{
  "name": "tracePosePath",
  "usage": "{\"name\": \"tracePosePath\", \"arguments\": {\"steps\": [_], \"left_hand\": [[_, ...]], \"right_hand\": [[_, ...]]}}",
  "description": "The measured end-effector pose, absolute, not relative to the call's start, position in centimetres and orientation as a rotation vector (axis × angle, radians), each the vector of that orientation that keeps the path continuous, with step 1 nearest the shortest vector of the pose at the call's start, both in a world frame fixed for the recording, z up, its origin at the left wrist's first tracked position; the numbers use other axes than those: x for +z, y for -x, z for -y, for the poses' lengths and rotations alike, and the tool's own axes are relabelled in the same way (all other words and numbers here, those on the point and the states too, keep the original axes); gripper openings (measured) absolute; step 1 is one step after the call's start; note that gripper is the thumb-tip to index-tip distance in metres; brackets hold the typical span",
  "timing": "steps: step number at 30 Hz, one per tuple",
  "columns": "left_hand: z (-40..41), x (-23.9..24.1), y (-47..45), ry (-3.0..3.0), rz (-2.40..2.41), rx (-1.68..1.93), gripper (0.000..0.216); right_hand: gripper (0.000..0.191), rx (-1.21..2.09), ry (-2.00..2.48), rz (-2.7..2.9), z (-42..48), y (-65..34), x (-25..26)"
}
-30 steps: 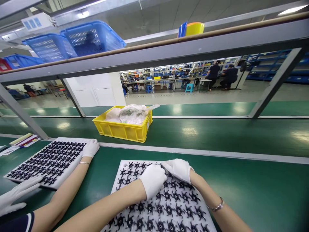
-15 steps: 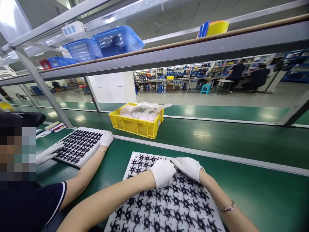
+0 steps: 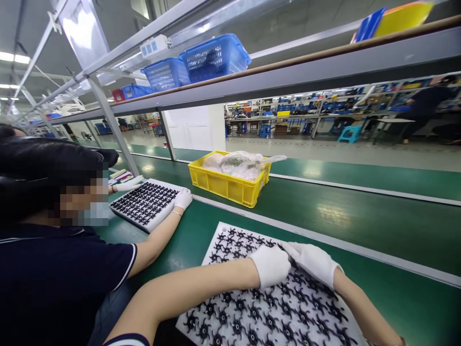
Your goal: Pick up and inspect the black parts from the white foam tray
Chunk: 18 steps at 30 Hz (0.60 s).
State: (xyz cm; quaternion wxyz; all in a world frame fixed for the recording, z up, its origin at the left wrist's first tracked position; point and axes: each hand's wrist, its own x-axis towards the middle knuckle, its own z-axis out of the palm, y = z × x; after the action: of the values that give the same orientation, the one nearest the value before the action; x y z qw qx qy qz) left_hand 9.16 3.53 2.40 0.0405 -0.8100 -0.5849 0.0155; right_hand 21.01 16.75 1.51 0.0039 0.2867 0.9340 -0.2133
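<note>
A white tray (image 3: 212, 262) lies on the green bench in front of me, set with rows of small black star-shaped parts with curved arms (image 3: 254, 313). Over its far right part, my left hand (image 3: 271, 266), in a white glove, is closed with its fingers curled down. My right hand (image 3: 314, 263), gloved too, reaches in from the right with its fingers pressed together and pointing left. The fingertips of both hands nearly meet at the black parts. Something dark shows between them, but the gloves hide what they grip.
To my left, a person (image 3: 65, 269) rests gloved hands on a similar tray (image 3: 158, 222). A yellow crate (image 3: 223, 186) with plastic-bagged contents stands beyond the white strip. Overhead, a shelf holds blue baskets (image 3: 216, 57). A metal post (image 3: 113, 127) rises at left.
My view has turned left, so everything sits further right and more of the neighbouring person shows. That person's left hand has shifted to the tray's far left edge. My hands stay at nearly the same spot.
</note>
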Motion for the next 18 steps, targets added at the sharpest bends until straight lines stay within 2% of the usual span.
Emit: {"name": "tracePosePath", "arguments": {"steps": [4,13,18], "left_hand": [[-3.2,2.2,-9.5,2.484,1.806,0.051,0.024],[-5.1,2.1,-8.8,2.58,1.736,0.025,0.016],[-3.9,1.5,-9.9,2.512,1.836,-0.106,0.016]], "right_hand": [[0.054,-0.705,-0.881,-2.929,-17.2,-20.9,0.9],[0.047,-0.817,-0.827,-2.943,-17.8,-21.5,0.7],[0.049,-0.859,-0.794,-2.967,-18.1,-21.5,0.5]]}}
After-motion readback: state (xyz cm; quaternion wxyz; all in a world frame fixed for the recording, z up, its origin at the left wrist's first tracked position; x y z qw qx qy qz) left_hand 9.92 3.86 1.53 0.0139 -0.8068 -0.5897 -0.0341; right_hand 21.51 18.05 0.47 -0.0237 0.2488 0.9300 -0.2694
